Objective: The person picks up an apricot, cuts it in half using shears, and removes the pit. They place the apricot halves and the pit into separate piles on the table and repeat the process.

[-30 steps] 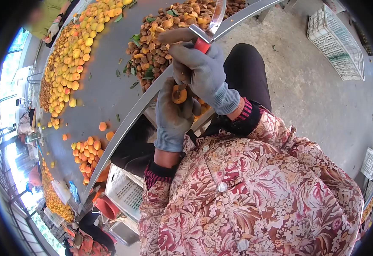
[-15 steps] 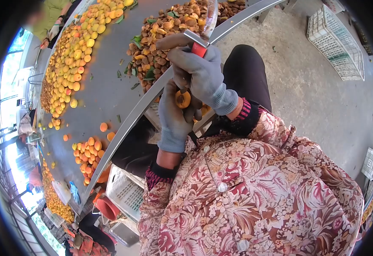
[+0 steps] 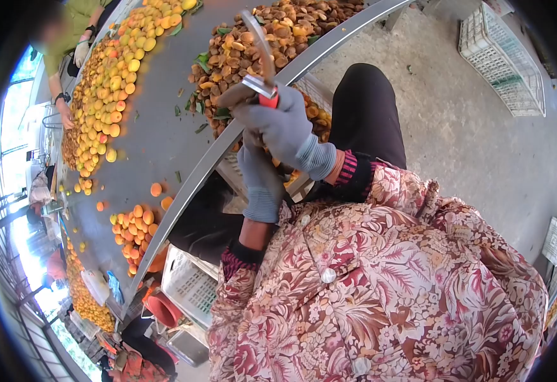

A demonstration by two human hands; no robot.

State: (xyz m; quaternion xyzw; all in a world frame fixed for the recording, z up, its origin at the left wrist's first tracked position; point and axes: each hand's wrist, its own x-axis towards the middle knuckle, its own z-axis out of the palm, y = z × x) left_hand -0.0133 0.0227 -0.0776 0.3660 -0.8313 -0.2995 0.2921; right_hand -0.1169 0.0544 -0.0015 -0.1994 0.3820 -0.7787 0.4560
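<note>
My right hand (image 3: 282, 121), in a grey glove, is closed round the red handle of a curved-blade knife (image 3: 263, 48). The blade rises from the fist over the heap of brown-orange apricot halves (image 3: 240, 48). Just below it, by the table's metal rim, is my gloved left hand (image 3: 259, 175). Its fingers curl up under the right hand, which covers most of them. What they hold, if anything, is hidden. Under both hands stands a crate with orange fruit pieces (image 3: 318, 121), partly covered.
Whole apricots (image 3: 110, 95) lie in a long heap across the grey table (image 3: 154, 114). A smaller apricot pile (image 3: 133, 232) sits near the rim. A white crate (image 3: 501, 60) stands on the floor to the right. Across the table is a co-worker's bare hand (image 3: 66, 116).
Both my hands have shifted slightly left, and the knife has swung left over the heap. The opened apricot seen at my left fingers is out of sight. The co-worker's arm reaches lower.
</note>
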